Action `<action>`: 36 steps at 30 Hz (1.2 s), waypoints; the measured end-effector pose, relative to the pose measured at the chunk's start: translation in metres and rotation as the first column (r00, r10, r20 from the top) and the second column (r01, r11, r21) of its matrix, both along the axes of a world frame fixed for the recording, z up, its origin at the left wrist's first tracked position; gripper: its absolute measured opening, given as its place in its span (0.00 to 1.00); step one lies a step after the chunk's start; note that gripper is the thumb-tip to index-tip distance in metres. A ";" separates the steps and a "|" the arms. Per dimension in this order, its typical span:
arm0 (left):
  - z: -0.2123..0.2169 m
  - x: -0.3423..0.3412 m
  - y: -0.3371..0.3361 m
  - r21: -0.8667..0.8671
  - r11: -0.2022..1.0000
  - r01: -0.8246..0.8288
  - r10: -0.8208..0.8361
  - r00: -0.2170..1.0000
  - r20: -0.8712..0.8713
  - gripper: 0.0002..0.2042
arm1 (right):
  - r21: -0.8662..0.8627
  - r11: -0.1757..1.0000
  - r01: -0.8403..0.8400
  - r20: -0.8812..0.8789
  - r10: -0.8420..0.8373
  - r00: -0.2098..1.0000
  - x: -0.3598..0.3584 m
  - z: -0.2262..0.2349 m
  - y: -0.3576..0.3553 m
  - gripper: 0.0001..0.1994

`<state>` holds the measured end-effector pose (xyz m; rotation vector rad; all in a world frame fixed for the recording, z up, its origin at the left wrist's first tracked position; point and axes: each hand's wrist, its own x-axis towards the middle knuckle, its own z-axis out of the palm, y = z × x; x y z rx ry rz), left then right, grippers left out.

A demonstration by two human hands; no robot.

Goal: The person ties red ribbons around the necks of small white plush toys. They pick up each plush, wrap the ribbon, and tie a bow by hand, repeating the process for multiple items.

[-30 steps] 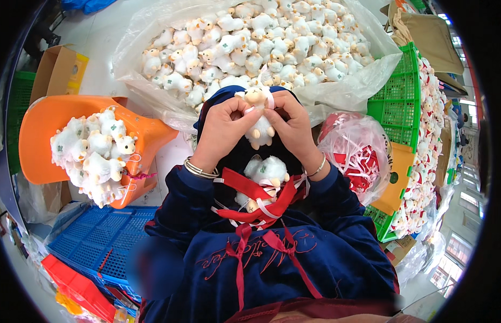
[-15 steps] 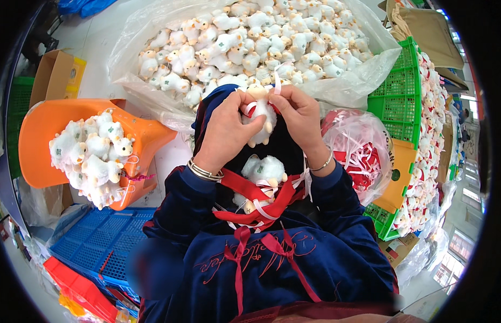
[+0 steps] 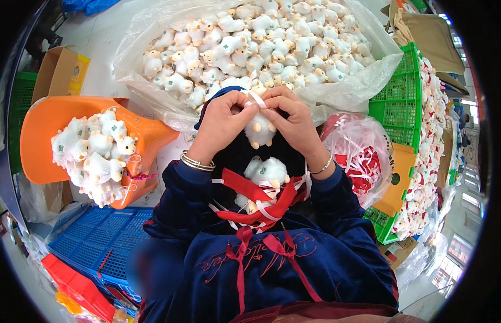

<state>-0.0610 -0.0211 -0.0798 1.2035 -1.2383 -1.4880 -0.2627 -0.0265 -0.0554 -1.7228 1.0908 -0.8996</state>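
Over my lap, a small white plush toy animal [image 3: 259, 133] hangs belly-out between my hands, its head partly covered by them. A white ribbon [image 3: 257, 99] crosses at its neck. My left hand [image 3: 223, 121] pinches at the ribbon from the left, thumb against forefinger. From the other side my right hand [image 3: 293, 118] has its thumb and fingers closed on the ribbon too. Below them, another white plush toy [image 3: 268, 170] rests on my lap among red cloth strips [image 3: 242, 185] with white ribbon ties.
A large clear plastic bag [image 3: 134, 70] full of white plush toys spreads ahead. At left, an orange chair [image 3: 37, 140] bears more toys, near a blue crate [image 3: 99, 237]. On the right are a bag of red-and-white strips [image 3: 363, 161] and a green crate [image 3: 396, 97].
My hands have come closer together at the toy's neck. The ribbon end that stuck up by my right hand now lies across between the fingers; the red at the neck is hidden.
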 end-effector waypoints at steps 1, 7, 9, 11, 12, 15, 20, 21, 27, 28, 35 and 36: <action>0.000 0.002 -0.003 -0.020 0.999 0.030 -0.029 0.999 0.028 0.11 | 0.014 1.000 -0.009 -0.008 0.009 1.000 0.000 0.002 0.000 0.05; 0.024 0.006 -0.027 -0.014 0.979 0.203 -0.199 0.969 0.146 0.14 | -0.036 0.997 -0.065 0.034 0.066 0.997 0.000 0.000 -0.003 0.05; 0.038 0.009 -0.038 0.026 0.961 0.276 -0.277 0.949 0.154 0.12 | -0.069 0.990 -0.124 -0.008 0.124 0.992 -0.001 0.002 -0.009 0.05; 0.051 0.009 -0.047 0.103 0.945 0.311 -0.324 0.933 0.157 0.11 | -0.073 0.985 -0.155 -0.031 0.153 0.988 -0.001 0.002 -0.011 0.05; 0.053 0.006 -0.050 0.045 0.952 0.303 -0.306 0.939 0.155 0.11 | -0.061 0.986 -0.155 -0.034 0.153 0.988 0.000 0.001 -0.011 0.05; 0.054 0.000 -0.053 -0.060 0.961 0.271 -0.267 0.962 0.061 0.10 | -0.037 0.990 -0.139 -0.072 0.136 0.988 0.003 0.005 -0.009 0.05; 0.044 -0.002 -0.024 -0.122 0.968 -0.217 0.220 0.975 0.014 0.14 | 0.027 0.999 -0.042 -0.047 0.043 0.998 -0.006 -0.004 -0.004 0.06; 0.025 0.005 -0.014 0.012 0.987 -0.161 0.162 0.986 -0.030 0.20 | 0.038 0.999 -0.021 -0.003 0.021 1.000 -0.006 -0.004 -0.002 0.06; 0.036 -0.001 0.026 -0.053 0.999 0.014 0.004 0.941 0.338 0.27 | 0.112 0.992 0.051 0.082 -0.060 0.995 -0.010 -0.002 0.005 0.07; 0.038 -0.003 0.026 -0.061 0.998 0.031 -0.007 0.931 0.366 0.28 | 0.114 0.991 0.069 0.088 -0.079 0.993 -0.010 -0.002 0.005 0.07; 0.024 -0.016 0.024 0.285 0.950 0.129 -0.101 0.989 -0.111 0.39 | 0.111 0.985 0.130 0.149 -0.146 0.978 -0.009 0.010 0.011 0.07; 0.020 -0.018 0.025 0.246 0.963 0.111 -0.075 0.986 -0.151 0.40 | 0.091 0.988 0.128 0.153 -0.141 0.978 -0.009 0.009 0.010 0.07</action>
